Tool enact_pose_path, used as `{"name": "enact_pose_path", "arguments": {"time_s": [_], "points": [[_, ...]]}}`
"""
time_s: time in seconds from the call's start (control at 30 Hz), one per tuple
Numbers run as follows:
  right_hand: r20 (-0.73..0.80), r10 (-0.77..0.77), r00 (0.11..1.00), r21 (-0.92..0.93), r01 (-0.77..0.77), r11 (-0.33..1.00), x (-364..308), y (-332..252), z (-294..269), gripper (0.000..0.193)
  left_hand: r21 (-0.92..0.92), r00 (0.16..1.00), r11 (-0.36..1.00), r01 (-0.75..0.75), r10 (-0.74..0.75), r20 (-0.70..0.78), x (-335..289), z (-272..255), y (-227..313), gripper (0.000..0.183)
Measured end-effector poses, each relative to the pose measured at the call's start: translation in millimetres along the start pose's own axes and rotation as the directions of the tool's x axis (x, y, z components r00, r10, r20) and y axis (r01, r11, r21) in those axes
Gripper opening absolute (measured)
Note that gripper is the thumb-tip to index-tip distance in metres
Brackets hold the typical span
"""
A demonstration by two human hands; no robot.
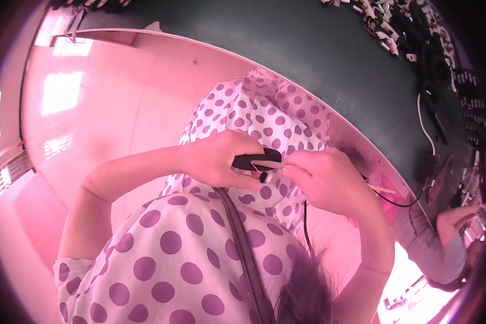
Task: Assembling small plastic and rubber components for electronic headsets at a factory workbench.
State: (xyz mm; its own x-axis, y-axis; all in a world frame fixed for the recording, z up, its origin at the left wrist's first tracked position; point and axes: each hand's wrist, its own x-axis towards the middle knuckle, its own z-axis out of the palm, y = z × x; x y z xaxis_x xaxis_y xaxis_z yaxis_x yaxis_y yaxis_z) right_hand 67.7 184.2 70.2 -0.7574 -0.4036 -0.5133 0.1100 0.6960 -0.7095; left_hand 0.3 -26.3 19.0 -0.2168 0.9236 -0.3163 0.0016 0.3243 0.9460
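My left hand is closed round a black casing, held in front of my body above my lap. A short thin red wire comes out of the casing's hollow side. At its end sits a small black round part, close to my left thumb. My right hand pinches a thin pale stick-like tool, whose tip lies against the opening of the casing. The tool's other end appears to stick out behind my right hand. My right fingers partly hide the tool, so its exact kind is unclear.
A dark green table curves along the far and right side. Many small white parts with wires lie at its far right. A cable and rows of black pieces are nearby. Another person sits at the right.
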Motion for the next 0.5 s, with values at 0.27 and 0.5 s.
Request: {"name": "enact_pose_path", "arguments": {"time_s": [0.27, 0.5], "points": [[-0.340, 0.065, 0.938, 0.248, 0.023, 0.968, -15.5, 19.3, 0.5, 0.015, -0.087, 0.990, 0.991, -0.099, 0.090, -0.106, -1.9, -16.6, -0.1, 0.020], [-0.501, -0.033, 0.865, 0.510, 0.326, 0.796, 16.1, 24.3, 16.3, 0.034, -0.327, 0.989, 0.933, -0.147, 0.147, -0.026, 4.5, -26.7, -4.0, 0.019]]}}
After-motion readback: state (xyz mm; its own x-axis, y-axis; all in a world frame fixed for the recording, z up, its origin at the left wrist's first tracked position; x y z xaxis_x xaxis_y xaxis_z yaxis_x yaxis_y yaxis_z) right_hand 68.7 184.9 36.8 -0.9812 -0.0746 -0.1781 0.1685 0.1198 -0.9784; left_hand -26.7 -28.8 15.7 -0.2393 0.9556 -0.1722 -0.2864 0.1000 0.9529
